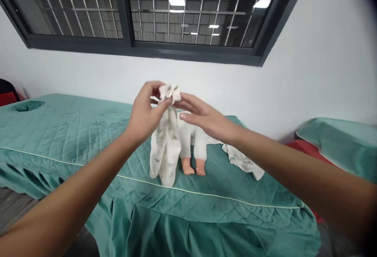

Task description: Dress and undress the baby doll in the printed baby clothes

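The upper body of the doll (201, 147) is hidden by the right hand (207, 119); the print on the hanging garment (166, 151) is blurred; the window (188, 49) is cut off above.

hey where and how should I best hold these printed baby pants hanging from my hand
Probably by the bunched top, one hand from each side: the printed pants hang limp, legs down, leaving that top uppermost between left hand and right hand.

Green and quilted, the bed (88, 127) bears a doll (185, 141) in white, partly hidden, with a printed garment (242, 159) lying to the right!
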A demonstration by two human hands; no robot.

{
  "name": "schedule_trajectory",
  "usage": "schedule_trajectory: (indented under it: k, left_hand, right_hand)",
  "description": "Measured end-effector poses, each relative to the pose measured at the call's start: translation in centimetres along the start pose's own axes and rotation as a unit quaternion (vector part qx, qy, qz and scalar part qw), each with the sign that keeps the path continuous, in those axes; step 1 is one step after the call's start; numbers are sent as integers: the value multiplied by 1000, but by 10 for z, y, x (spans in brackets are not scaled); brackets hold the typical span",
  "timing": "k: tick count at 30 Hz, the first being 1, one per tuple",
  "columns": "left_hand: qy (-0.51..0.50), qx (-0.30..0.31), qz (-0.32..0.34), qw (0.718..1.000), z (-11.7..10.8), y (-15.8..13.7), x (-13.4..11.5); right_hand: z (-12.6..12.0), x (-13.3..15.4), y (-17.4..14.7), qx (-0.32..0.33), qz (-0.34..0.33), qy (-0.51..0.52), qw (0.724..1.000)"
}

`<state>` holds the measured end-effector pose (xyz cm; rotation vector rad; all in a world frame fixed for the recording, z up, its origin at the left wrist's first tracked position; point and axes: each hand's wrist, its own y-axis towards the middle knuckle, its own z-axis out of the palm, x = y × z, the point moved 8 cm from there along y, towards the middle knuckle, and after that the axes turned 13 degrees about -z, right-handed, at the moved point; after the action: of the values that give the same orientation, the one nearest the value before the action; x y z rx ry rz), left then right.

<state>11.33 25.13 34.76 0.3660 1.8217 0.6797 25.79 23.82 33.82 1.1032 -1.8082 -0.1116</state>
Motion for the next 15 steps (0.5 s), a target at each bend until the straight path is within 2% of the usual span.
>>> schedule_trajectory:
  k: [2,3,5,6,7,8,9,11,13,15]
  left_hand:
    - [69,20,-24,997,6,-13,35]
    - [99,55,-50,992,12,-22,56]
    - [151,206,-117,960,32,-51,100]
    - [164,290,-142,932,42,-68,119]
    - [166,353,-170,905,47,-84,134]
    - [154,391,-194,887,50,-95,144]
    - [134,400,-214,881,52,-100,152]
    - [73,356,-254,897,54,-94,159]
    - [-21,287,-307,907,64,-80,165]
    - [-125,234,-387,883,85,-70,175]
  right_hand:
    - [13,-35,-14,54,57,-40,996]
    - [23,-54,-26,107,95,-55,988]
    - [42,-86,-56,230,168,-55,957]
    - [46,-98,-70,264,187,-53,945]
    - [44,-107,-79,270,195,-59,941]
    - [38,-116,-82,252,191,-76,946]
    - [25,-123,-81,211,179,-107,955]
    - [-7,-140,-73,108,156,-186,964]
    - [-41,-164,-62,17,154,-249,956]
    - [-72,-198,-51,-46,179,-298,936]
